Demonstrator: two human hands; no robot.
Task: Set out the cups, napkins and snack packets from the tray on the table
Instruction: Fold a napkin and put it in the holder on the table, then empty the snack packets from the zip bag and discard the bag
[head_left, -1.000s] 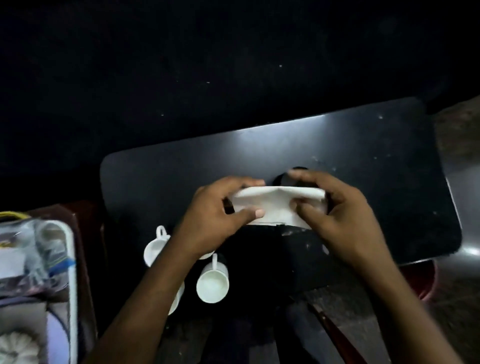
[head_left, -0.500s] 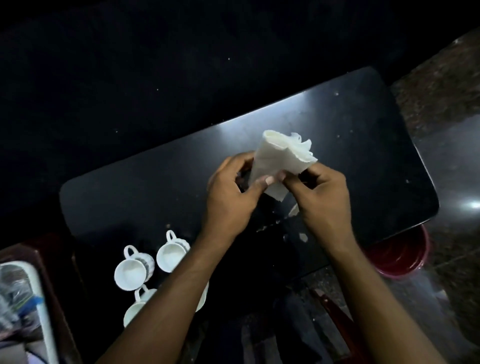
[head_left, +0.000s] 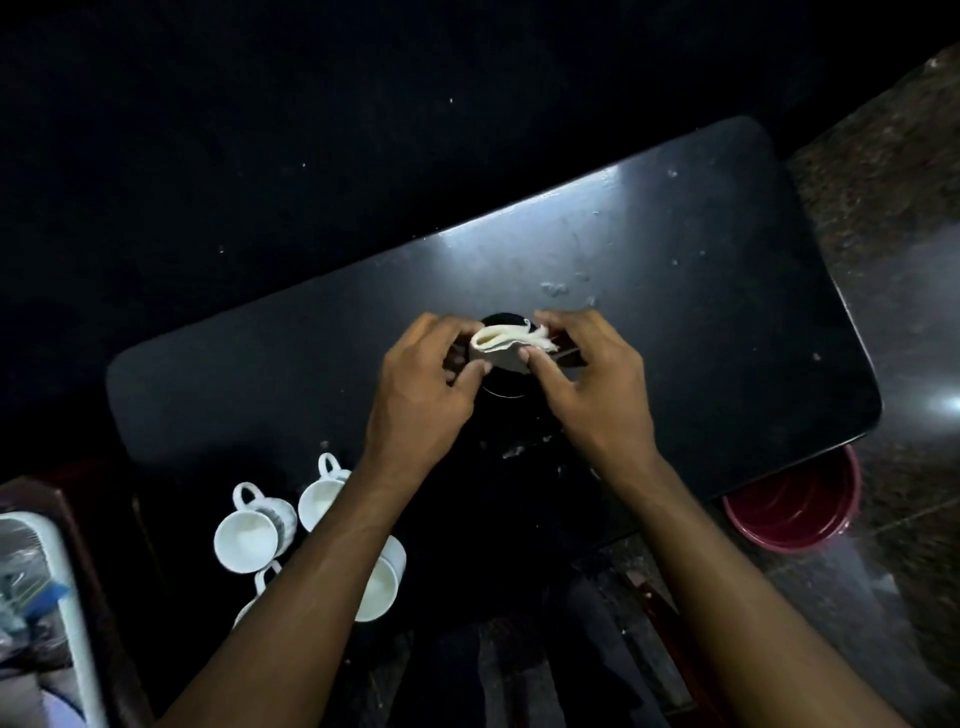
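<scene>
A folded white napkin (head_left: 506, 347) is pinched between my left hand (head_left: 423, 384) and my right hand (head_left: 592, 379) over the middle of the black table (head_left: 701, 322). Its open folds point up. Right under it sits a dark round holder (head_left: 501, 387), mostly hidden by my fingers. Several white cups (head_left: 254, 535) stand close together near the table's front left corner, partly covered by my left forearm. At the far left edge, the white tray (head_left: 78, 613) holds clear snack packets (head_left: 26, 597).
A red bucket (head_left: 795, 514) stands on the floor below the table's right front corner. Small white scraps (head_left: 558, 288) lie on the tabletop behind my hands. The tray rests on a dark red-brown stand (head_left: 93, 499). The surroundings are very dark.
The napkin, stretched flat between both hands one second ago, was raised and folded upright, and now sits lower, folded tighter, over the dark holder. The camera view shifted right.
</scene>
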